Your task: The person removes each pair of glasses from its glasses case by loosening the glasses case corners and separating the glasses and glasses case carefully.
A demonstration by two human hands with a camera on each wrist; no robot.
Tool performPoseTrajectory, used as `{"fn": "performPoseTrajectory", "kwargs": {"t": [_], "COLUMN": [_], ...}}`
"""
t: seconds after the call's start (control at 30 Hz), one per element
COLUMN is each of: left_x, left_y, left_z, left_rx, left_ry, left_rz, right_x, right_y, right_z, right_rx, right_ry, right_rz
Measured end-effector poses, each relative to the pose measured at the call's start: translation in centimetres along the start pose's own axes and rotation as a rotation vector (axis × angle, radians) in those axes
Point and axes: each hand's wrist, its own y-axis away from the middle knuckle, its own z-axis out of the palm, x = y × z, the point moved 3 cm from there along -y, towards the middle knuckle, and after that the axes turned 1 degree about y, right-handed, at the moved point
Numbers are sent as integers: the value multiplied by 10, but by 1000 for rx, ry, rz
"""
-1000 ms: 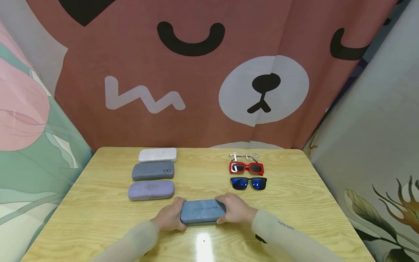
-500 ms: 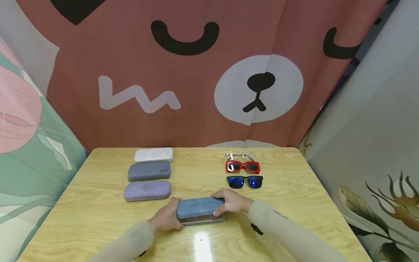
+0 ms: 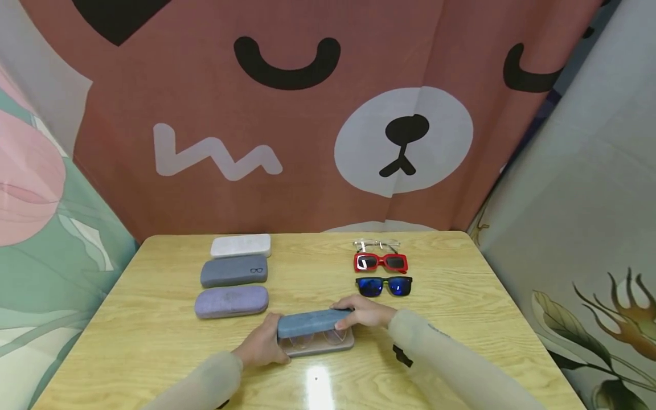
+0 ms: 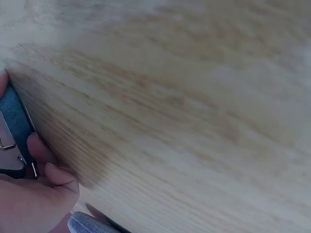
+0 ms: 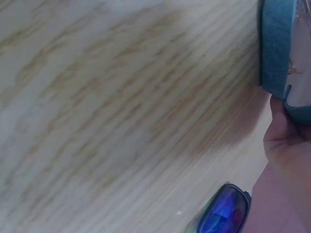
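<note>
A blue glasses case (image 3: 310, 323) lies near the front middle of the table, its lid tilted partly up. Under the lid a pair of glasses (image 3: 335, 337) with clear lenses shows in the pale lining. My left hand (image 3: 262, 341) grips the case's left end, thumb at the front. At the other end my right hand (image 3: 365, 313) pinches the lid, fingers on top and thumb at its front edge. The left wrist view shows the case's end (image 4: 17, 116) between fingers and thumb. In the right wrist view, the blue lid (image 5: 277, 48) stands beside the pale interior.
Left of the hands lie a purple case (image 3: 232, 302), a grey-blue case (image 3: 234, 270) and a white case (image 3: 241, 245). To the right are blue-lensed sunglasses (image 3: 384, 286), red-framed sunglasses (image 3: 381, 262) and clear glasses (image 3: 376, 245). A patterned curtain (image 3: 230, 199) hangs behind the table (image 3: 461, 341).
The blue case was closed; my right hand has raised its lid, and the glasses inside have come into view. My left hand keeps its hold on the left end.
</note>
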Motion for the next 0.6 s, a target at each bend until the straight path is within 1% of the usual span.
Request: {"fn": "performPoseTrajectory", "kwargs": {"t": [0.1,0.23,0.33,0.5,0.6], "left_x": [0,-2,-3,-3,-4], "left_y": [0,1,0,-2,-2], "left_z": [1,1,1,1,2], "left_rx": [12,9,9,12,3], "left_ry": [-2,-14,-22,6,35], "left_rz": [6,9,4,-11,-22], "right_x": [0,-1,-2,-2,-1], "right_y": [2,3,2,-1,-1], "right_z": [0,1,0,-4,-5], "right_rx": [-8,-20,-25,-35,-44], "right_ry": [23,45,27,-1,3], "right_rz": [4,23,43,69,66]}}
